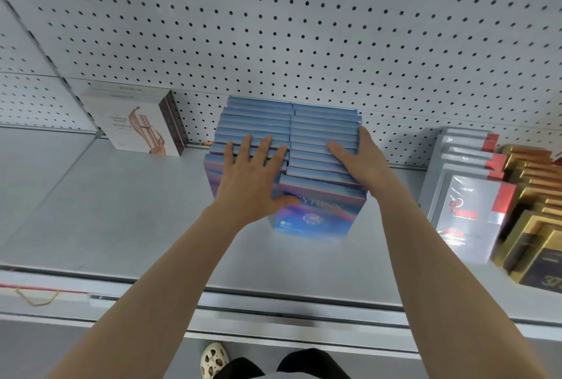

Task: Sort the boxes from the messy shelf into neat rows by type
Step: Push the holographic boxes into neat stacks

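Observation:
Two rows of upright blue boxes (319, 135) stand side by side on the grey shelf (121, 211), running back to the pegboard. My left hand (252, 177) lies flat with spread fingers on the tops of the left row, thumb against the front box's face. My right hand (362, 156) rests on the right row, thumb on the tops and fingers down its right side. The front box of the right row (316, 214) shows a blue and purple face.
White boxes with a pink figure (137, 123) stand at the back left. At the right sit a row of grey and red boxes (471, 202) and gold and black boxes (538, 226). Pegboard (304, 28) backs the shelf. A shoe (214, 360) shows below.

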Tool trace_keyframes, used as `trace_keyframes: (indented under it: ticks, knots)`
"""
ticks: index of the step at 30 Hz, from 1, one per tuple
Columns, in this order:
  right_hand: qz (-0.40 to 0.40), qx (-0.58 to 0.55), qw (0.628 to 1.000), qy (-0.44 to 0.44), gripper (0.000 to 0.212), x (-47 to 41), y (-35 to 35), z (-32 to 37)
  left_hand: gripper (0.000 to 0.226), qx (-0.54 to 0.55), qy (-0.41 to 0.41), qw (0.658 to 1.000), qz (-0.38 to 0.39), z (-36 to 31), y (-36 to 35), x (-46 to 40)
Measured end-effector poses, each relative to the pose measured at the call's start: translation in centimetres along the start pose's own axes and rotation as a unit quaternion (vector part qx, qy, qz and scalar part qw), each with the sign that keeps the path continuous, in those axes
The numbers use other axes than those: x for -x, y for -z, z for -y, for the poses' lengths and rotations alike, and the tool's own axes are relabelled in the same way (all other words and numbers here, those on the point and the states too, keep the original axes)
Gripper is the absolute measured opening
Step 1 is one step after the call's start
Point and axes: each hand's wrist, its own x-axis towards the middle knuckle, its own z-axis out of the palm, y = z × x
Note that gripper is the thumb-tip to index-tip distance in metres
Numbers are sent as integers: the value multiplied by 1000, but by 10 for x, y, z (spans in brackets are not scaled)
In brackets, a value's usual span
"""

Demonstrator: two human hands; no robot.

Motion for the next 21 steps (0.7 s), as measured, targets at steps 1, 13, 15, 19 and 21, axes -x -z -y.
trace_keyframes:
  ticks: [1,13,15,19,21]
  knots:
    - [4,13,1000,1,82,1,0,3,107,-2,1,1000,0,1,0,0]
    - [-115,195,974,26,57,53,-27,8,102,19,16,999,-35,-2,-5,1]
    - [-113,189,974,46,55,53,-22,5,106,20,24,999,-35,-5,-5,1]
    - [-122,144,979,80,53,58,-16,-2,113,3,43,998,-49,-15,-6,2]
    - [-122,153,978,68,53,57,-18,-1,113,5,45,998,-51,-20,-7,2]
